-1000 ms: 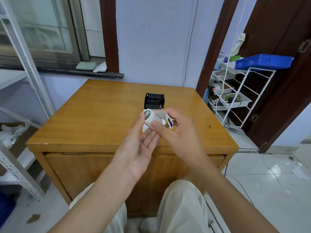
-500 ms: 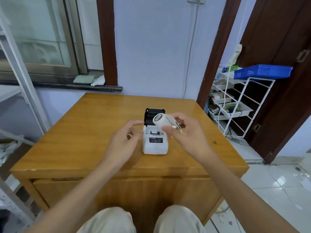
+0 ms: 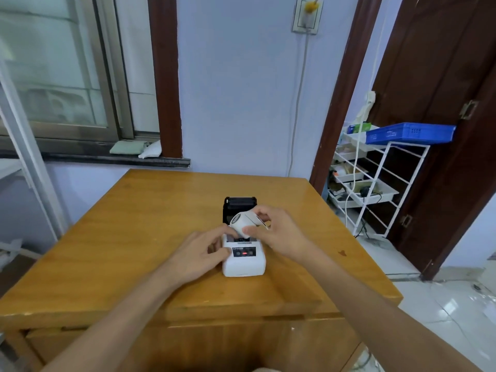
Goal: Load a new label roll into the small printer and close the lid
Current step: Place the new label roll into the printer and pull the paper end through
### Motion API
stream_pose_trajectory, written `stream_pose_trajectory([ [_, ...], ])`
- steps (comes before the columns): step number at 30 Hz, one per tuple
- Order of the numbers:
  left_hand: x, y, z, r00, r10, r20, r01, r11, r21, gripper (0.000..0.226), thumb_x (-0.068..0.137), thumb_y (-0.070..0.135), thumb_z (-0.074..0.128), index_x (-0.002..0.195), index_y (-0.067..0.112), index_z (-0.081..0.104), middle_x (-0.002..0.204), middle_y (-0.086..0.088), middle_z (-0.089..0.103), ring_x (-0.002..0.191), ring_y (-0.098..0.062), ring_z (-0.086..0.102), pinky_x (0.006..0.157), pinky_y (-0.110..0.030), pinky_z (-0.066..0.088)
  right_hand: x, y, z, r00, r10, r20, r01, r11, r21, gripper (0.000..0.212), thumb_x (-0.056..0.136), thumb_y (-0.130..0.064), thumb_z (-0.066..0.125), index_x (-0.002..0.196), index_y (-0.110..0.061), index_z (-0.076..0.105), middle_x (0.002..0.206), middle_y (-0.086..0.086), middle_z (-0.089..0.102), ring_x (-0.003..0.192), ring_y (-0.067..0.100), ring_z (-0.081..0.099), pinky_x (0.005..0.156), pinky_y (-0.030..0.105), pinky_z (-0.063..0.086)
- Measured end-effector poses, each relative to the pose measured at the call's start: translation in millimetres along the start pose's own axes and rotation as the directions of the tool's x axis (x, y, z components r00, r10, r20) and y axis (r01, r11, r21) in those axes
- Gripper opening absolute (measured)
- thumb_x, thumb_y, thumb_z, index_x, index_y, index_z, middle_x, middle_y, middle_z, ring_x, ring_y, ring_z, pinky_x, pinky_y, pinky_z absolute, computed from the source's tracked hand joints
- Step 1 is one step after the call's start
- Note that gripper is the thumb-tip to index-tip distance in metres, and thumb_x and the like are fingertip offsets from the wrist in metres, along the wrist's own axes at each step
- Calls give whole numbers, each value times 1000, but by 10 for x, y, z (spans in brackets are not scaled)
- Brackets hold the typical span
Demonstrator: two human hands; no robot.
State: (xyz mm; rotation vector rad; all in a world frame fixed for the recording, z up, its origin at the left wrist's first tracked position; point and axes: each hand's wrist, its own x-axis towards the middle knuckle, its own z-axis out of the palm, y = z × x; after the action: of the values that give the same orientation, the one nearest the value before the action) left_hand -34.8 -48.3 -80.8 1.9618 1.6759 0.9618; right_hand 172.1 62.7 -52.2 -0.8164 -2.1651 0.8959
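Both bare forearms reach forward from the bottom edge and converge toward the middle. The left hand (image 3: 200,253) lies palm-down, its fingers curled and its thumb pressed forward. The right hand (image 3: 279,232) is raised slightly higher, its thumb and fingertips (image 3: 248,230) closed in a pinching grip, the wrist angled inward.

A plain back-room office: glossy honey-coloured wooden worktop (image 3: 161,210), white wire storage rack (image 3: 375,183) at three o'clock, aluminium-framed sliding window (image 3: 67,76) at ten.
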Motion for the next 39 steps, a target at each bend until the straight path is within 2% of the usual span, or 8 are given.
stream_pose_trajectory([
  [4,27,-54,2,1000,15,1,-15,999,-30,19,98,25,61,112,37,62,75,-5,64,55,-3,52,58,-26,42,33,78,-20,998,-22,64,31,987,-155,21,89,-21,79,109,-18,71,101,-12,76,93,-4,67,73,10,45],
  [10,38,-84,22,999,35,-8,-35,998,-47,12,96,28,65,106,32,59,75,-9,64,53,-3,49,59,-29,43,108,-31,-133,978,-49,202,122,922,-368,25,88,-29,82,106,-16,73,100,-4,78,91,10,69,72,10,44],
  [13,35,-86,12,999,45,1,-45,996,-75,13,97,27,65,105,32,57,74,-10,62,53,-3,49,59,-28,42,175,-113,-95,966,-63,251,204,781,-590,27,90,-38,78,113,-26,73,112,-7,72,94,18,65,78,35,52],
  [15,31,-86,16,999,44,1,-44,994,-95,13,96,27,65,105,33,57,74,-11,61,53,-3,48,59,-28,41,209,-180,-65,958,-57,281,243,680,-691,29,92,-41,74,120,-32,72,120,-8,62,96,18,62,74,36,49],
  [19,31,-93,29,999,32,-3,-32,993,-114,14,95,29,66,105,33,57,74,-11,60,56,-6,49,60,-31,43,290,-261,28,934,-60,353,330,527,-783,25,93,-39,72,111,-22,70,104,-2,60,94,25,64,64,35,41],
  [29,18,-64,35,997,-49,-53,35,971,-236,37,88,25,75,91,24,39,65,0,57,61,-9,45,67,-32,41,262,-219,13,958,-17,287,222,677,-701,18,93,-31,73,109,-26,70,114,-9,68,103,16,62,79,35,49],
  [35,24,-52,43,992,-99,-80,74,961,-268,43,87,21,78,88,19,35,67,4,57,61,-8,44,65,-25,40,295,-285,147,970,21,241,182,591,-786,17,95,-34,70,99,-30,54,108,-8,59,93,18,54,68,33,39],
  [39,21,-43,55,988,-124,-94,94,958,-272,39,87,19,77,88,17,38,68,2,58,63,-8,46,65,-24,41,266,-314,173,984,8,177,139,586,-798,19,93,-37,72,107,-28,63,112,-6,62,98,21,62,69,32,38],
])
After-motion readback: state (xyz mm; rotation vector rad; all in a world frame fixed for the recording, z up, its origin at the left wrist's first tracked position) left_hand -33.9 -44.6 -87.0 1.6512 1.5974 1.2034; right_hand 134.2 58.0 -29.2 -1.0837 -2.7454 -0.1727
